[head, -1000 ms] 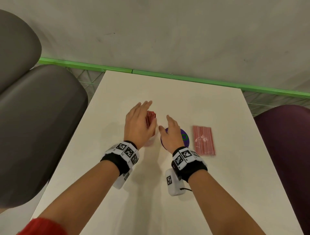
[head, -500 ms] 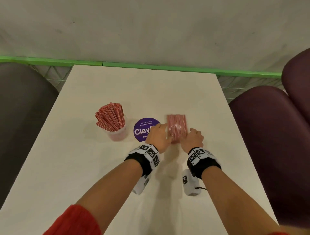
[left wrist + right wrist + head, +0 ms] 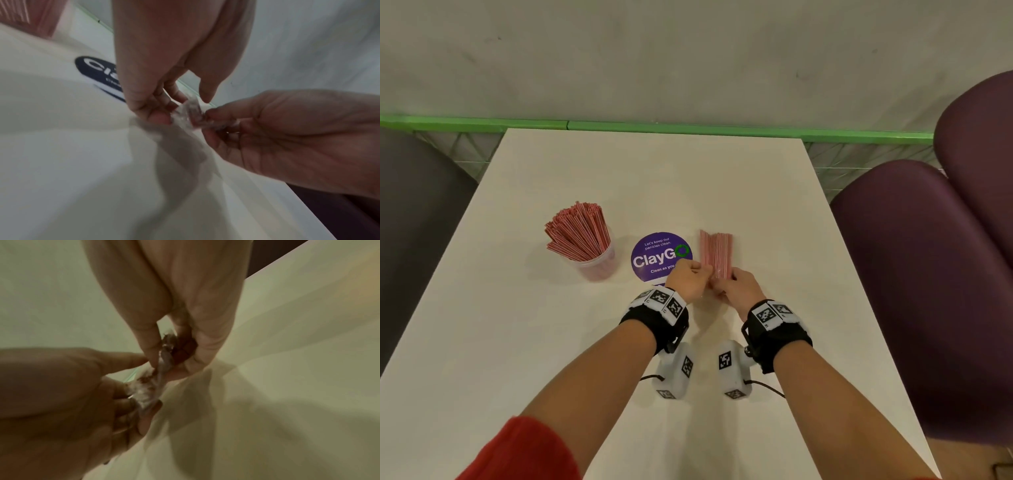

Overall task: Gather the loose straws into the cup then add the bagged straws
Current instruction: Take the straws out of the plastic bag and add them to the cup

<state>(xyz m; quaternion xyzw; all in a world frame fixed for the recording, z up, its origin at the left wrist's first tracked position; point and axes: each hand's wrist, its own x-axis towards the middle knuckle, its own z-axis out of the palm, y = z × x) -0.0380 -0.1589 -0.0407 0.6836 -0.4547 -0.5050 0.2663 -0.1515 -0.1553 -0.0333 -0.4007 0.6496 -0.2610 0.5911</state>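
1. Left hand (image 3: 690, 278) and right hand (image 3: 738, 289) each pinch the near end of the straw bag (image 3: 716, 250), held between them.
2. Film looks thin and slippery; grip its crumpled end firmly.
3. The straw-filled cup (image 3: 599, 263) stands left of both hands.

In the head view the near end of the bagged straws (image 3: 717, 251) is hidden behind the left hand (image 3: 690, 279) and the right hand (image 3: 738, 289), and the fingertips cannot be seen there. The left hand also covers the lower right part of the purple sticker (image 3: 659, 257), cutting its small print short. Both wrist views are blurred: the crumpled clear plastic (image 3: 190, 113) pinched between the hands shows no straws plainly, and it is probably the bag's end. The cup (image 3: 599, 265) is mostly hidden by its own straws.
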